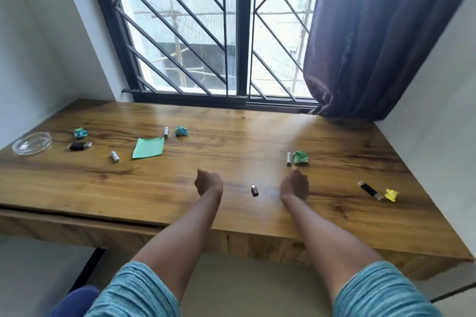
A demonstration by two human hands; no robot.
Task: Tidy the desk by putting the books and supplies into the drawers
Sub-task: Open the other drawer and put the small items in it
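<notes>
Sensibly, with the left grip (208,184) and right grip (295,185) both loosely curled and empty over the bench (231,141), pinch the small black adapter (254,190) lying between them by its long sides, lifting straight up.

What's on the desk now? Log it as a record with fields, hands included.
desk: wooden
left side: glass dish, left black stick, two batteries, green paper sheet, two teal paper balls
centre: small black adapter, between the hands
right side: right battery beside green paper ball; right black stick beside yellow paper ball
left hand: loosely curled, nothing seen in it
right hand: loosely curled, near right battery, nothing seen in it
</notes>
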